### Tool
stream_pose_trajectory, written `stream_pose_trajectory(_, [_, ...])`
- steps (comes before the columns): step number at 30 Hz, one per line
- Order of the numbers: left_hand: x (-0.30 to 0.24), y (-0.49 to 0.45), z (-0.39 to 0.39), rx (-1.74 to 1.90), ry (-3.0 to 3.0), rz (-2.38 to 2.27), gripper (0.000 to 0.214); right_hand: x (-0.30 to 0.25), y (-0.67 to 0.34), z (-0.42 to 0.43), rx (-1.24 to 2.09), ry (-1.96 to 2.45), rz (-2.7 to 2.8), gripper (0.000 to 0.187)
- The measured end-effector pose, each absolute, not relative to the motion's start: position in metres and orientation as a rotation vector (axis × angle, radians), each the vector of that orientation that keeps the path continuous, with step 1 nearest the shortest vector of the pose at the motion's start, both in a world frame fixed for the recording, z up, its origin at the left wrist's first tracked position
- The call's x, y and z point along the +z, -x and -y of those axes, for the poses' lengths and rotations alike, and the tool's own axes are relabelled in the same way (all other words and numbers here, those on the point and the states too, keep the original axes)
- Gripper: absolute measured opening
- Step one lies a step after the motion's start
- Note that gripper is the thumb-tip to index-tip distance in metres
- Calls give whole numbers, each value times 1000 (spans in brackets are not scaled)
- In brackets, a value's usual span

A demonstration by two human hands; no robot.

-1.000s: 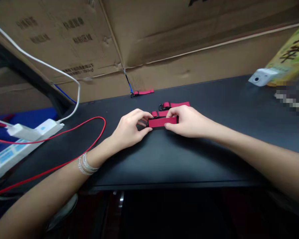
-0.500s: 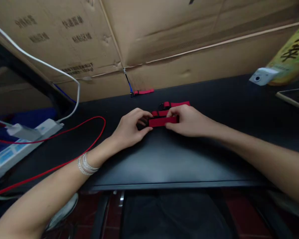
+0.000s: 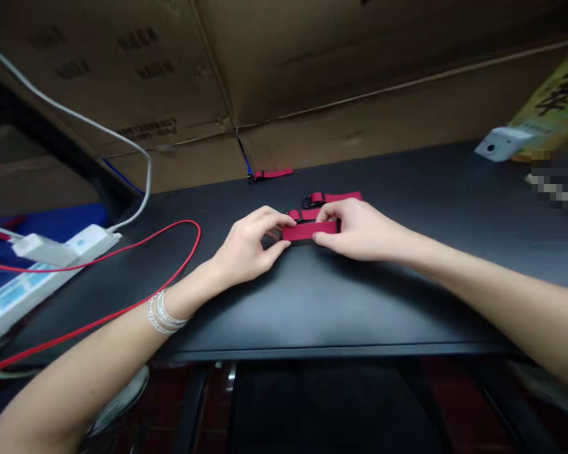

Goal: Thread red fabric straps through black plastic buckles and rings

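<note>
I record a makeshift assembly station in a storeroom-type workshop. Flattened cardboard cartons point(image 3: 312, 69) with printed labels wall off the back of my black surface point(image 3: 312, 302). A power strip point(image 3: 23, 287) and a red cable point(image 3: 199, 236) trail at left. Identical red webbing straps point(image 3: 334, 198) lie as a batch. A small white camera point(image 3: 499, 144) sits at right.

Desk point(image 3: 454, 214) lies bare right of the right hand point(image 3: 360, 230); red cable point(image 3: 199, 234) and, seemingly, power strip point(image 3: 19, 291) crowd the left.

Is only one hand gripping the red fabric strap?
No, the left hand and right hand pinch opposite ends of the red fabric strap.
</note>
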State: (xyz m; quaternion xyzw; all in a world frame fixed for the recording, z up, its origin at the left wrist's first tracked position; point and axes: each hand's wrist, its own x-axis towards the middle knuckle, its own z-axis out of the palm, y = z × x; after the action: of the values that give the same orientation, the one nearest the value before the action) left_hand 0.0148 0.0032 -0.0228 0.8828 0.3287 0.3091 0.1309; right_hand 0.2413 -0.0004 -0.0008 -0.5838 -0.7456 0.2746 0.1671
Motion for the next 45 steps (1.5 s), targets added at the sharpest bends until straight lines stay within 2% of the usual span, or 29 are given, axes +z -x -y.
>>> stream_pose_trajectory(7, [-24, -15, -4, 919, -2447, -1099, 24, -2, -242, 0, 762, 1652, 2127, 15])
stream_pose_trajectory(13, [-27, -15, -7, 969, -2339, -1199, 32, -2, -242, 0, 770, 1661, 2126, 15])
stream_pose_trajectory(21, [-25, -16, -4, 896, -2417, -1100, 25, -1, -241, 1, 785, 1672, 2133, 13])
stream_pose_trajectory(45, [-28, -14, -8, 884, -2359, -1077, 24, 2, -239, 1, 862, 1604, 2078, 10])
